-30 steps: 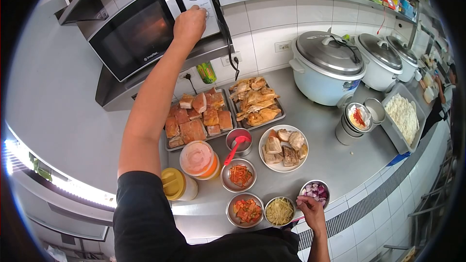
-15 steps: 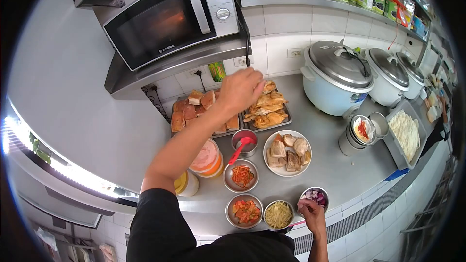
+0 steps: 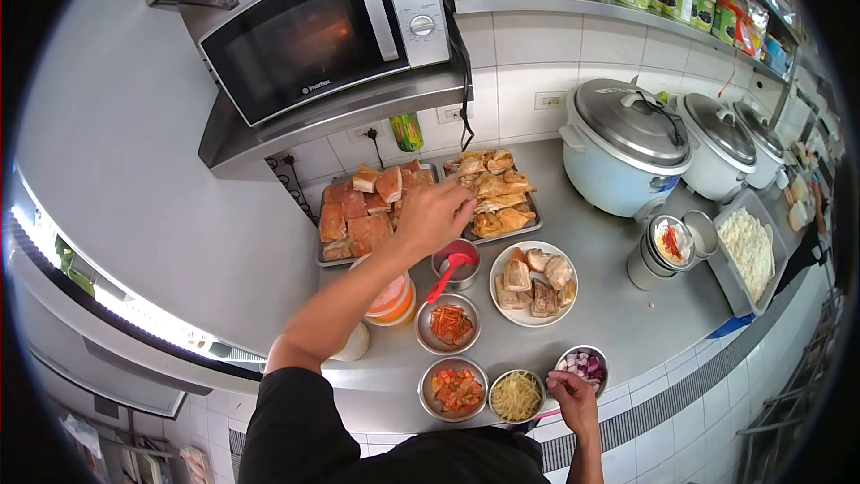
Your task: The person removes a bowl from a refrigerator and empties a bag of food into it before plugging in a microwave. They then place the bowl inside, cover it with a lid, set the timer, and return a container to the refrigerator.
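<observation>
Our left hand (image 3: 434, 215) hovers loosely curled and empty over the small steel cup (image 3: 456, 265) with its red spoon (image 3: 445, 274), between the meat trays (image 3: 367, 215); we go for the spoon handle. Our right hand (image 3: 571, 392) pinches the rim of the shallot bowl (image 3: 583, 364), with the plate (image 3: 534, 283) and orange-lidded tub (image 3: 391, 296) crowding close

Left hand (image 3: 436, 215) extended forward, fingers curled; right hand (image 3: 571, 392) low, pinching.
</observation>
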